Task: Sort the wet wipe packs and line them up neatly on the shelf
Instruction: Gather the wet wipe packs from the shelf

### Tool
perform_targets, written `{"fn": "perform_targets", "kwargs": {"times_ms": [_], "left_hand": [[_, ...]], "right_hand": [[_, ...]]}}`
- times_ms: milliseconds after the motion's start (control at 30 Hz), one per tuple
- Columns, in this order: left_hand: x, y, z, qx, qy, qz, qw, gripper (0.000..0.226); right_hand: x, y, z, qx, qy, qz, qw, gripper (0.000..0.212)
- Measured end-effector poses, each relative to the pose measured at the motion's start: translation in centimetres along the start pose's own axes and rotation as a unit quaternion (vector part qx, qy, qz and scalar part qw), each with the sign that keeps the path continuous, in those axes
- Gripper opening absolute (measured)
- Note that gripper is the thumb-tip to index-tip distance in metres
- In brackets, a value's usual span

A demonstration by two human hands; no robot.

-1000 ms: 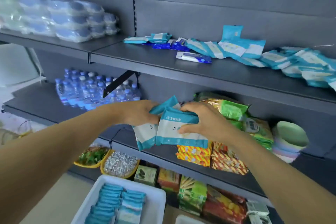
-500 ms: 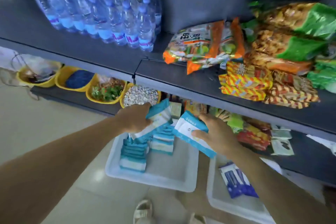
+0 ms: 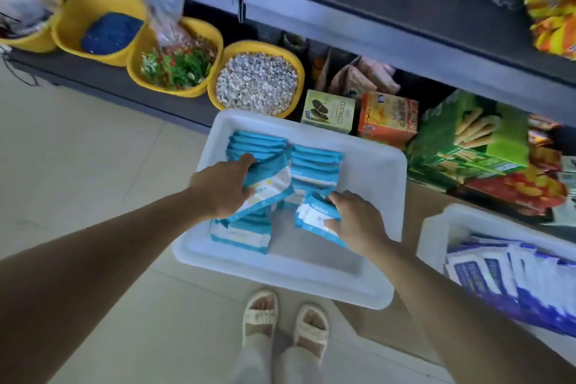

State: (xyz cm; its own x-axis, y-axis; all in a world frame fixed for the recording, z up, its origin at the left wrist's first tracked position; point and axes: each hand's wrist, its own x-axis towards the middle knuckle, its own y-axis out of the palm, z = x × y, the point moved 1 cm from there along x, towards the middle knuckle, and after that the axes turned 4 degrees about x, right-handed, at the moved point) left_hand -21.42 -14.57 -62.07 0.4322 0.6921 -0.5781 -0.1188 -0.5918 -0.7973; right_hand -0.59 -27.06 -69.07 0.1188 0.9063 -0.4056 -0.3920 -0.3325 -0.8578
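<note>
A white tray (image 3: 367, 162) on the floor holds two rows of teal-and-white wet wipe packs (image 3: 314, 162). My left hand (image 3: 223, 187) grips a teal wet wipe pack (image 3: 271, 187) low over the left row. My right hand (image 3: 358, 221) holds another teal pack (image 3: 313, 217) just above the tray's bare right part. A second white tray (image 3: 436, 227) at the right carries dark blue wipe packs (image 3: 505, 274). The upper shelf with the loose packs is out of view.
Yellow bowls (image 3: 258, 81) of stones and plastic greens stand on the bottom shelf behind the tray. Snack boxes (image 3: 386, 115) and bags fill the shelf to the right. A dark shelf edge (image 3: 343, 25) juts out above. My sandalled feet (image 3: 286, 327) stand just before the tray.
Both hands came down from shelf height with the teal packs and now sit inside the floor tray. My view tilted from the shelves down to the floor.
</note>
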Motion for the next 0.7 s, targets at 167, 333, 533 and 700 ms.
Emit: {"fn": "perform_targets", "kwargs": {"times_ms": [167, 333, 533, 700], "left_hand": [[2.5, 4.5, 1.4, -0.022, 0.012, -0.023, 0.999, 0.048], [3.8, 6.2, 1.9, -0.045, 0.02, -0.039, 0.998, 0.045], [3.8, 6.8, 2.2, -0.022, 0.047, 0.002, 0.999, 0.048], [3.9, 7.6, 0.5, 0.001, 0.09, 0.034, 0.995, 0.05]], "right_hand": [[4.4, 6.7, -0.5, -0.005, -0.021, -0.01, 1.0, 0.037], [6.7, 9.5, -0.6, -0.025, -0.043, -0.005, 0.999, 0.04], [8.3, 8.8, -0.4, -0.094, -0.062, -0.084, 0.99, 0.059], [9.4, 7.8, -1.7, -0.118, -0.078, -0.133, 0.981, 0.068]]}}
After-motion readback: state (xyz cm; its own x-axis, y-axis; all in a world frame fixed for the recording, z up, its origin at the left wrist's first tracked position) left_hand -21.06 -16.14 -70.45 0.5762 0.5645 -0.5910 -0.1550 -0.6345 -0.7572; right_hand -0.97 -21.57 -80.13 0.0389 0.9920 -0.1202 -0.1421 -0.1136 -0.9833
